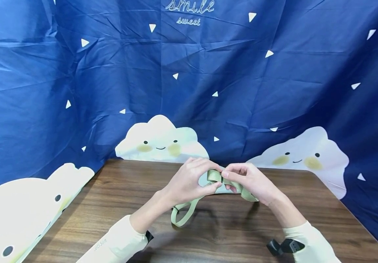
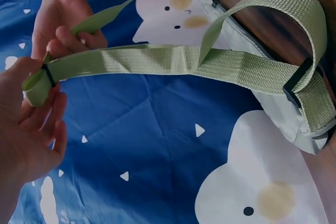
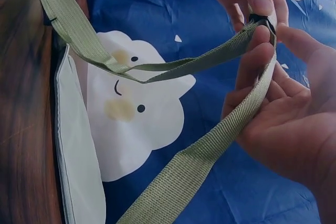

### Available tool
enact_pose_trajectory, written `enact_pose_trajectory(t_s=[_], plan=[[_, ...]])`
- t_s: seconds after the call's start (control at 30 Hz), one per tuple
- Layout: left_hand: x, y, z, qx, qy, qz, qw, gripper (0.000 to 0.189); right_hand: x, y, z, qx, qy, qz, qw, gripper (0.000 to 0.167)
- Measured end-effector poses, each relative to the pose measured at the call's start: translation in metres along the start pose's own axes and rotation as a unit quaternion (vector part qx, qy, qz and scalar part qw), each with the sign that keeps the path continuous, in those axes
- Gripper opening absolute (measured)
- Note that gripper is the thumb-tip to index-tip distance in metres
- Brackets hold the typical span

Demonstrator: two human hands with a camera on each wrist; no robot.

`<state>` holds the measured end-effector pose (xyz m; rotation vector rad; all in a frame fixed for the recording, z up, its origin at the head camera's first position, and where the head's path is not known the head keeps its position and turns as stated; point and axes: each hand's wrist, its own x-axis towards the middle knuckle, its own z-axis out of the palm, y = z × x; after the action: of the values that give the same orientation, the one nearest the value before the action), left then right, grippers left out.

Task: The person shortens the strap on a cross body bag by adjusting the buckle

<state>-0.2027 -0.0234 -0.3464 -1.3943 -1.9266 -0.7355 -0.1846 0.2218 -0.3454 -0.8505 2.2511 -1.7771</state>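
Wears a pale cream, tube-shaped fabric sleeve (image 1: pixel 118 239) behind the left hand (image 1: pixel 190 180), ending short of it. Carries small grey lettering (image 1: pixel 100 245), not legible. Shows a small black piece (image 1: pixel 149 236) at the cuff. Behind the right hand (image 1: pixel 251 180), wears a matching pale cream fabric sleeve (image 1: pixel 312 239), with a black band (image 1: pixel 292 246) and black block-shaped device (image 1: pixel 275 247) at the cuff.

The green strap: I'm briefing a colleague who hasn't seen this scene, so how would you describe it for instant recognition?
Find the brown wood-grain table before the blue curtain. Towards its far edge, the left hand and right hand meet, both holding the green strap. It is the long, ribbed woven band with black fittings, unlike the smooth, whitish pouch beside it.
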Motion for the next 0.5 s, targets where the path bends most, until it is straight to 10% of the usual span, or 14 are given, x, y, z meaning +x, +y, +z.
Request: enact_pose_trajectory(t_s=[0.3, 0.5], plan=[[-0.0008, 0.0021, 0.0038, 0.016, 0.022, -0.016, 0.9995, 0.054, -0.0002, -0.0011, 0.0018, 0.060, 0.005, -0.037, 0.9975, 0.009], [-0.0022, 0.0019, 0.0077, 0.055, 0.038, -0.026, 0.9974, 0.031, -0.0006, -0.0054, 0.0031, 0.149, -0.008, -0.047, 0.9876, 0.011]])
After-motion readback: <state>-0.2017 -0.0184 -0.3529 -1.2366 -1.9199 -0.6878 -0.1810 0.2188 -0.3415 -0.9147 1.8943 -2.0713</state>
